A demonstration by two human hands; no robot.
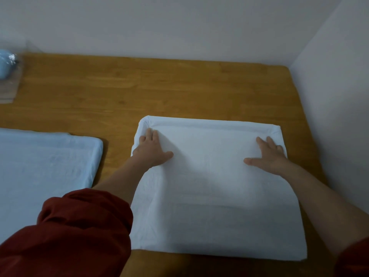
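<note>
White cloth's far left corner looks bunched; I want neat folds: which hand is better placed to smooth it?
Left, probably. The left hand lies flat beside that corner of the white cloth; the right hand rests near the opposite edge.

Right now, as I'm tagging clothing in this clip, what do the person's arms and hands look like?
Both are bare: the left hand and right hand show no gloves, rings or watch. A dark red left sleeve is pushed up in bunched folds, leaving the forearm uncovered. Only a sliver of red right sleeve shows at the picture's edge.
</note>
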